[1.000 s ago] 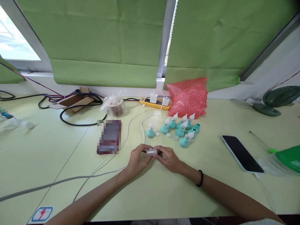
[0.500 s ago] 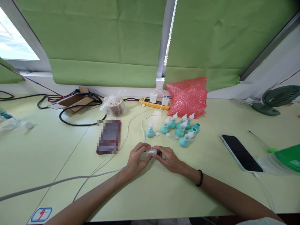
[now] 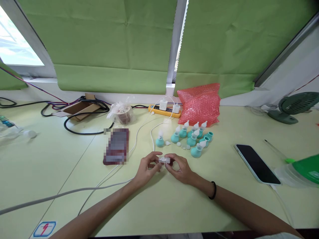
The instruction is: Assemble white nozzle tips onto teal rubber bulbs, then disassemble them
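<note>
Small clear tube (image 3: 164, 160) over the desk (image 3: 174, 207). Right hand (image 3: 181, 169): fingers pinch one end. Left hand (image 3: 147, 170): fingers curl at the other, grip unclear. Just beyond stand teal bulbs (image 3: 191, 141), loose translucent pieces (image 3: 183, 147) among them. White cable (image 3: 151, 134) runs behind left hand; red bubble-wrap bag (image 3: 199, 106) farther back.

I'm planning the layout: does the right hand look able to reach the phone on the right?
Probably yes: nothing shows between the right hand and that phone, which lies on the table, though the hand holds a clear plastic piece.
</note>
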`<state>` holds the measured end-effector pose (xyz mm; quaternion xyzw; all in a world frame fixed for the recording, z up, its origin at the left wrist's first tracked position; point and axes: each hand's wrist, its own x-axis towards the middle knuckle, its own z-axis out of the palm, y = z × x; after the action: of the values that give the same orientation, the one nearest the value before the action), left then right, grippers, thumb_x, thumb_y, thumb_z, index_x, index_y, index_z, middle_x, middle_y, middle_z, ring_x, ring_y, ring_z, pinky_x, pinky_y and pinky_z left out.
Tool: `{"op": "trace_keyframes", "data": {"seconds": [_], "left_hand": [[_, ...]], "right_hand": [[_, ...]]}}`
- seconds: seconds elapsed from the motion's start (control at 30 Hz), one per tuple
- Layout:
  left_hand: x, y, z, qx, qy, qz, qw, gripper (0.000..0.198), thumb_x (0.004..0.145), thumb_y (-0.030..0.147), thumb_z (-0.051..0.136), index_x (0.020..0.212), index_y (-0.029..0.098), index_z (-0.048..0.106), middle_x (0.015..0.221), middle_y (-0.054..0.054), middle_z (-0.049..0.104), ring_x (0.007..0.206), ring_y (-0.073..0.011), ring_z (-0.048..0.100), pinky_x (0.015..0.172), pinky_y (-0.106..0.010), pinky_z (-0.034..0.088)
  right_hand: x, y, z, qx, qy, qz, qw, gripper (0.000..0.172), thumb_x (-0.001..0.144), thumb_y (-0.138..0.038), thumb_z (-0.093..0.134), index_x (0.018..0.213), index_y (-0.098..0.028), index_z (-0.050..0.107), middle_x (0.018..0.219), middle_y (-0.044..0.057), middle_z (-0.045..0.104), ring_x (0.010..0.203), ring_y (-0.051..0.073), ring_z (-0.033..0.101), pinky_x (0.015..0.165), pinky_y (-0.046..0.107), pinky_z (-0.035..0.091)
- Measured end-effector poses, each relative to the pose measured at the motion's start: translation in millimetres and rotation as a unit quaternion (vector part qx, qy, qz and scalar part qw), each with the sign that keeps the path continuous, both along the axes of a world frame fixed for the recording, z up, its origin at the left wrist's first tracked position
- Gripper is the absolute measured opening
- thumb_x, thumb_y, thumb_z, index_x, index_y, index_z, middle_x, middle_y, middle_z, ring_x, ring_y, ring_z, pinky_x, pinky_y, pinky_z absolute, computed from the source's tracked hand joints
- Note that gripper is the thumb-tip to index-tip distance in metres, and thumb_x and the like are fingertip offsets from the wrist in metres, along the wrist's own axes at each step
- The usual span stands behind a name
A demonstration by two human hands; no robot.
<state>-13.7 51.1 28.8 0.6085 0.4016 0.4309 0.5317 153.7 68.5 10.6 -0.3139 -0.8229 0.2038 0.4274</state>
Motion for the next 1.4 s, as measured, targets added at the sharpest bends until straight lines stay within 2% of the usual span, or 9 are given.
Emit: {"op": "trace_keyframes", "data": {"seconds": [0.1,0.27,0.4,0.5,0.67,0.87,1.07,1.23,1.4], "left_hand": [[0.6,2.3,2.0,-0.051,-0.052,-0.021,0.997,0.025,0.071,0.024,0.054,0.093,0.012,0.052,0.074,-0.004,0.057,0.062,-0.0117,0.052,0.056,-0.024,0.045],[1.0,5.5,2.5,-0.070,-0.079,-0.006,0.994,0.025,0.064,0.021,0.063,0.085,0.010,0.055,0.076,-0.006,0.059,0.065,-0.0136,0.054,0.057,-0.026,0.046],[-0.4,8.1,1.1,-0.102,-0.116,-0.020,0.988,0.024,0.059,0.019,0.066,0.078,0.011,0.054,0.074,-0.006,0.061,0.062,-0.0132,0.055,0.057,-0.026,0.046],[-0.8,9.2,0.5,-0.124,-0.136,-0.027,0.983,0.023,0.056,0.016,0.068,0.073,0.011,0.053,0.072,-0.005,0.061,0.058,-0.0121,0.055,0.054,-0.026,0.046],[0.4,8.6,0.8,-0.137,-0.139,-0.004,0.981,0.022,0.054,0.013,0.069,0.068,0.010,0.052,0.067,-0.005,0.061,0.059,-0.0130,0.055,0.050,-0.024,0.045],[-0.5,8.8,-1.2,-0.126,-0.162,-0.028,0.978,0.027,0.058,0.020,0.070,0.078,0.009,0.055,0.076,-0.007,0.062,0.064,-0.0145,0.057,0.056,-0.027,0.047],[-2.4,9.3,-2.2,-0.165,-0.181,-0.047,0.969,0.026,0.064,0.025,0.066,0.082,0.010,0.056,0.078,-0.008,0.063,0.065,-0.0158,0.059,0.061,-0.030,0.047],[-1.3,10.1,-0.4,-0.203,-0.201,-0.048,0.957,0.018,0.065,0.020,0.064,0.077,0.010,0.056,0.070,-0.006,0.062,0.056,-0.0132,0.057,0.059,-0.029,0.046],[-1.2,10.6,-1.2,-0.226,-0.208,-0.077,0.949,0.011,0.070,0.019,0.057,0.074,0.009,0.054,0.062,-0.006,0.060,0.052,-0.0136,0.056,0.052,-0.027,0.045]], "right_hand": [[-0.2,0.7,-0.2,0.009,0.002,0.008,1.000,0.023,0.076,-0.015,0.048,0.098,-0.019,0.047,0.070,0.000,0.053,0.058,0.009,0.047,0.055,0.021,0.042],[-0.2,2.1,-2.8,0.037,0.018,0.014,0.999,0.030,0.074,-0.012,0.050,0.103,-0.020,0.048,0.071,0.001,0.052,0.059,0.010,0.048,0.055,0.022,0.043],[-0.3,2.3,-6.1,0.053,0.022,0.025,0.998,0.035,0.073,-0.011,0.051,0.106,-0.021,0.048,0.071,0.001,0.052,0.060,0.010,0.049,0.055,0.022,0.045],[-0.5,1.6,-6.0,0.064,0.026,0.026,0.997,0.036,0.072,-0.010,0.052,0.106,-0.021,0.048,0.073,0.002,0.054,0.061,0.010,0.050,0.055,0.022,0.045],[-0.5,0.7,-2.4,0.091,0.021,0.027,0.995,0.033,0.073,-0.010,0.052,0.104,-0.020,0.049,0.076,0.003,0.058,0.061,0.011,0.051,0.056,0.023,0.046],[-1.2,1.3,-2.6,0.063,0.029,0.005,0.998,0.031,0.074,-0.015,0.051,0.104,-0.020,0.050,0.069,0.001,0.054,0.058,0.010,0.050,0.053,0.022,0.045],[-0.9,0.0,-0.9,0.055,0.024,-0.002,0.998,0.026,0.075,-0.017,0.051,0.101,-0.020,0.051,0.067,0.001,0.053,0.056,0.010,0.050,0.053,0.022,0.044],[0.0,-0.1,-0.6,0.062,0.014,0.002,0.998,0.028,0.074,-0.017,0.053,0.101,-0.019,0.051,0.066,0.001,0.053,0.056,0.011,0.049,0.053,0.023,0.043],[-0.1,0.4,-3.7,0.071,0.020,0.006,0.997,0.027,0.073,-0.020,0.055,0.100,-0.019,0.051,0.064,0.000,0.052,0.055,0.011,0.048,0.052,0.022,0.043]]}}
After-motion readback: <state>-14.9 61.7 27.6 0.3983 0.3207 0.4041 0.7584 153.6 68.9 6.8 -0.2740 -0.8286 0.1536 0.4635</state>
